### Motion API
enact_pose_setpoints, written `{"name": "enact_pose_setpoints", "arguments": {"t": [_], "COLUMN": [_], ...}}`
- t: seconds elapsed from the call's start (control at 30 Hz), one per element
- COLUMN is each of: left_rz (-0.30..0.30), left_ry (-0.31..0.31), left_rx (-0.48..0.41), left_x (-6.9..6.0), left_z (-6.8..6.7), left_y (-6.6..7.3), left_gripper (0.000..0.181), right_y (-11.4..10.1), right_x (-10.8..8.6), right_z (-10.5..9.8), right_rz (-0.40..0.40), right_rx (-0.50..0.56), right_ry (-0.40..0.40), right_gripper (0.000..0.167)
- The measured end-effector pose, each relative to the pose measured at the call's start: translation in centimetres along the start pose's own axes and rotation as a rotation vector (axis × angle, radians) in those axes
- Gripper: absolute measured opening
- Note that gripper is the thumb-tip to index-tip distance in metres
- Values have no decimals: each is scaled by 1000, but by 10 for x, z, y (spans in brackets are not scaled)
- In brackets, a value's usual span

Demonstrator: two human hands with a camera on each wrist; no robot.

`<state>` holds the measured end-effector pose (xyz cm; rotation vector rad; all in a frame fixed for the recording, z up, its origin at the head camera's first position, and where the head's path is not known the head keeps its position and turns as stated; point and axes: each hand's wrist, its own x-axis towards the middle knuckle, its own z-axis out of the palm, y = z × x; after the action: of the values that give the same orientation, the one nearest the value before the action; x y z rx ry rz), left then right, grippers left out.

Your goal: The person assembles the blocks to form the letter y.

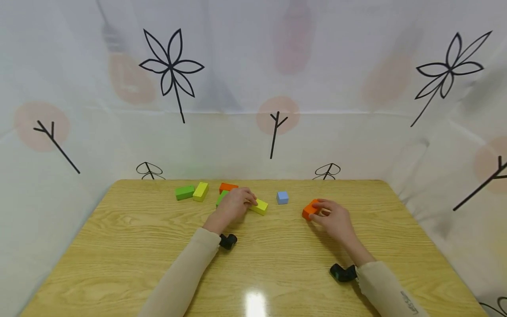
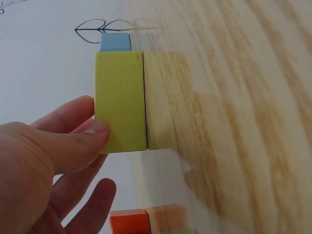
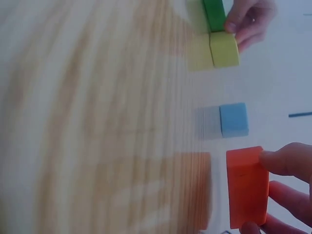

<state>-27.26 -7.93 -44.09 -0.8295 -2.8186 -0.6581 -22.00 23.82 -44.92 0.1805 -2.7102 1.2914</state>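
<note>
My left hand [image 1: 234,205] pinches the end of a yellow block [image 1: 259,207] between thumb and fingers. In the left wrist view, that yellow block [image 2: 120,102] stands against the tabletop, its long face toward the camera. My right hand [image 1: 336,220] grips an orange block [image 1: 310,210] by its edges. A gap shows between the orange block [image 3: 247,192] and its reflection in the right wrist view, so it is slightly off the table. Between the two held blocks sits a light blue cube [image 1: 282,197], touched by neither hand.
Left of my left hand lie a green block [image 1: 185,192] and another yellow block [image 1: 200,192], close together. A second orange block [image 1: 228,188] and a partly hidden green block [image 1: 222,198] are behind that hand. A patterned white cloth [image 1: 237,145] borders the wooden table [image 1: 273,259].
</note>
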Motion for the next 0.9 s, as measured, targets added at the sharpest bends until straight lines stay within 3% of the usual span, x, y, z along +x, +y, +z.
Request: {"name": "enact_pose_setpoints", "arguments": {"t": [0.47, 0.9], "left_rz": [-23, -12], "left_ry": [-34, -29], "left_rx": [3, -3], "left_x": [2, 0], "left_z": [-4, -4], "left_y": [1, 2], "left_gripper": [16, 16], "right_y": [-10, -12], "right_x": [6, 7], "right_z": [19, 19], "right_rz": [-31, -32], "right_rx": [25, -30], "right_ry": [-78, -121], "right_gripper": [35, 33]}}
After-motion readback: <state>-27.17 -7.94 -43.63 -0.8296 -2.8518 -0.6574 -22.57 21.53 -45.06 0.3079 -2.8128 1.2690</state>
